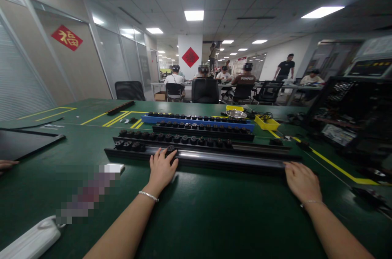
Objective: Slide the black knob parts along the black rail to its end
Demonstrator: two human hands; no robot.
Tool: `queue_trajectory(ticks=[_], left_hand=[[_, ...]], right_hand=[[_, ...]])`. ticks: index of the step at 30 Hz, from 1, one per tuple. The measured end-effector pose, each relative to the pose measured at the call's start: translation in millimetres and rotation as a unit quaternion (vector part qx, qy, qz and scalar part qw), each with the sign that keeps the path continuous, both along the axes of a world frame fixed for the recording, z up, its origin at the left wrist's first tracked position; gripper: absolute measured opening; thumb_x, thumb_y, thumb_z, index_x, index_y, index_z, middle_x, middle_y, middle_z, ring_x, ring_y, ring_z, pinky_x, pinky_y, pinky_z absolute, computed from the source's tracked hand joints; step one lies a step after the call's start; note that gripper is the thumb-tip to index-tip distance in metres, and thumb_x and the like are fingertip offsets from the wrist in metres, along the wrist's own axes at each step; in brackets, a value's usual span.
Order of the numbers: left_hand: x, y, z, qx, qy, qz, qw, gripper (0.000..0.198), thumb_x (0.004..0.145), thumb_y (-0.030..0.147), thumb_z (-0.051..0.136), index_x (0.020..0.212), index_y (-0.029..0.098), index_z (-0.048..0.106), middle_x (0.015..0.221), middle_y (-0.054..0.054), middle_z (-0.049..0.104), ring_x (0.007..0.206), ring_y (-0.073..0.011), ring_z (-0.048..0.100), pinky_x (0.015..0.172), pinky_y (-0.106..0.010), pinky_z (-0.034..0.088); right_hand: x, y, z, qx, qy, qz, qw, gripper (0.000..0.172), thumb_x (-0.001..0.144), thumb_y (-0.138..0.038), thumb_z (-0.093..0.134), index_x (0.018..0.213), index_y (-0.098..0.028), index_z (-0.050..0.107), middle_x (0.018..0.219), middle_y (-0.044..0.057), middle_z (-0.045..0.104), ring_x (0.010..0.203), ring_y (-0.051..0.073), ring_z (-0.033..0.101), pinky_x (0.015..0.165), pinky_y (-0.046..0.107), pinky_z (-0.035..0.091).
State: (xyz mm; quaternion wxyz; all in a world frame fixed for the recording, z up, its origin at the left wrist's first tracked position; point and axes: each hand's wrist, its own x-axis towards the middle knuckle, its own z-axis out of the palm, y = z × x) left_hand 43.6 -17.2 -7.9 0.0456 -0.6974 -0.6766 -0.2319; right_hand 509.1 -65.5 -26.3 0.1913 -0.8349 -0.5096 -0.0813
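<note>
A long black channel rail [226,160] lies across the green table in front of me. Several small black parts [128,145] sit in its left end. My left hand [162,171] rests on the rail's near edge with its fingers spread, the fingertips by a single small black part [171,149] in the channel. At the right end of the rail, my right hand [303,181] has its fingers curled over the edge. Just behind is a second black rail [260,147], with a row of the same parts along its left and middle.
Farther back lie a blue rail [199,122] and another black rail, both filled with parts. A yellow bin [267,123] and a metal bowl [236,114] stand behind right. At left are a black panel [27,142], a blurred-out object and another person's hand [7,164]. Equipment stands right.
</note>
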Motion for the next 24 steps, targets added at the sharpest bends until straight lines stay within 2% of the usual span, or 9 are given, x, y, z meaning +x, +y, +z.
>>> queue_trajectory(ticks=[8,24], left_hand=[[1.1,-1.0,-0.3,0.002,-0.001,-0.014,1.0,0.038,0.086,0.038,0.046,0.122,0.035,0.056,0.134,-0.006,0.05,0.132,-0.0303,0.031,0.105,-0.055,0.025],[4.4,-2.4,-0.2,-0.006,-0.014,-0.048,0.999,0.039,0.086,0.041,0.045,0.123,0.036,0.054,0.136,-0.001,0.049,0.135,-0.0296,0.025,0.106,-0.06,0.017]], right_hand=[[6.3,2.4,-6.3,0.013,-0.008,0.008,1.0,0.058,0.087,-0.045,0.017,0.112,-0.018,0.062,0.121,0.011,0.057,0.12,0.03,0.043,0.099,0.054,0.035],[6.2,2.6,-7.1,0.011,-0.017,0.007,1.0,0.06,0.088,-0.045,0.016,0.113,-0.017,0.062,0.122,0.011,0.057,0.121,0.028,0.043,0.1,0.052,0.035]])
